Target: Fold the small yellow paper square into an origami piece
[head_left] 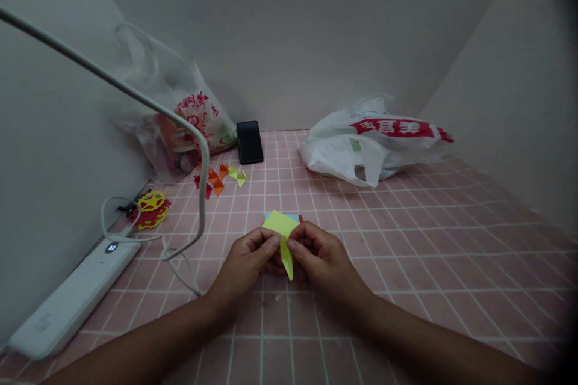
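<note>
- Both hands pinch one folded yellow paper (pixel 286 260), just above the near middle of the desk (pixel 415 295): the left hand (pixel 244 261) grips it between thumb and fingers on one side, the right hand (pixel 329 260) on the other.
- Just beyond the fingers is a yellow sheet (pixel 279 221), with a blue sheet (pixel 295 217) showing behind it and a small red piece at the right; the hands partly cover them.
- Farther off to the left lies a cluster of small folded papers (pixel 217 181) in red, orange and yellow.
- Behind these, a translucent bag (pixel 212 123) with red lettering stands by a black phone (pixel 250 142).
- A white bag (pixel 338 153) with a red band slumps at the far right.
- A pale cable (pixel 205 174) hangs across the left side, passing in front of the translucent bag.
- Its lower loops lie near a white power strip (pixel 76 301) and some yellow and red cutouts (pixel 152 210).
- The desk is pink, with a grid of pale lines.
- Plain grey walls (pixel 289 42) enclose it at the back and both sides; the light is dim.
</note>
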Motion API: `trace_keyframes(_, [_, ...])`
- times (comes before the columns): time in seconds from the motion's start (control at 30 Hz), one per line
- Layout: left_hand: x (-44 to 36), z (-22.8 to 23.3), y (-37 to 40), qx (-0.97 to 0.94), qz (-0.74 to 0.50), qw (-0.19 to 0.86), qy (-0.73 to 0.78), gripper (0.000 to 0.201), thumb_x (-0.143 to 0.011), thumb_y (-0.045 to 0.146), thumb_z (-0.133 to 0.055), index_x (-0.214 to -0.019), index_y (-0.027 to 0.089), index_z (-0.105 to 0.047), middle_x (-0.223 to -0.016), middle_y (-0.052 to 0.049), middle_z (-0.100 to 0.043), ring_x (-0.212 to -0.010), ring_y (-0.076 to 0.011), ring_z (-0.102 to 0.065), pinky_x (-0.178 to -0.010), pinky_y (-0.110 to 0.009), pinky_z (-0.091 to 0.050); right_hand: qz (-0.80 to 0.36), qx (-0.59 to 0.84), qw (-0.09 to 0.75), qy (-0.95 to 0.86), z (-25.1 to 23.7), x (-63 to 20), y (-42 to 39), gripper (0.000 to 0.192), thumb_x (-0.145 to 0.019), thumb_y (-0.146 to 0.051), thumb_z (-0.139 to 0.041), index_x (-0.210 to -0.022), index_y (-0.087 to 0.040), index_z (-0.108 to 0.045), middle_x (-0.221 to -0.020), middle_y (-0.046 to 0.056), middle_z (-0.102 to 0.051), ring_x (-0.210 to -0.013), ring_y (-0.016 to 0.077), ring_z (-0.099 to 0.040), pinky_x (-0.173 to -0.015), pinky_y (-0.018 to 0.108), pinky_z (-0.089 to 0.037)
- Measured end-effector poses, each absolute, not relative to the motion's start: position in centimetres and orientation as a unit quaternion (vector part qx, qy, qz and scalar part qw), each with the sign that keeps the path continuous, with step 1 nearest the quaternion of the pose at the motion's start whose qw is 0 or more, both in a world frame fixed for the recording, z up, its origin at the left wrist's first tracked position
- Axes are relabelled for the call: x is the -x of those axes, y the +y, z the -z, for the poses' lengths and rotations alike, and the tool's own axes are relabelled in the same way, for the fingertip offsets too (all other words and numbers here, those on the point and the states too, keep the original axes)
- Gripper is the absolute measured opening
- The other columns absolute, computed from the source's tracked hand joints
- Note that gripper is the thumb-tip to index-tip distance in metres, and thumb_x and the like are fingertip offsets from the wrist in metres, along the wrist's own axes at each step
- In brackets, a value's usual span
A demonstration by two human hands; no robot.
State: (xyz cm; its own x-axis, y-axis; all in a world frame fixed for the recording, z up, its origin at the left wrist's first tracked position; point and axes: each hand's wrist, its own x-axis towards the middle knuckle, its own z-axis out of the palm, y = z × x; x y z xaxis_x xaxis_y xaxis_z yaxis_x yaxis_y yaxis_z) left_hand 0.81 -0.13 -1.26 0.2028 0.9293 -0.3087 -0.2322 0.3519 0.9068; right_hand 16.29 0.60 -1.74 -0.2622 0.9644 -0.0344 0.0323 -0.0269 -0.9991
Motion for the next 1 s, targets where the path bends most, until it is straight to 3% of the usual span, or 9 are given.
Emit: trace_keyframes(1.0, [-0.82, 1.09, -0.23, -0.364, -0.425, 0.692, 0.456, 0.025, -0.079, 0.038, -0.071, -0.078, 0.014, -0.062, -0.071, 0.0, -0.062, -0.064, -0.0107, -0.058, -0.061, -0.022, -0.051, -0.542, 0.446, 0.419, -0.576, 1.99, -16.26, 0.53, 0.013, -0.086, -0.026, -0.057, -0.075, -0.02, -0.054, -0.064, -0.002, -0.053, -0.055, 0.0111, -0.045, -0.05, 0.024, -0.034])
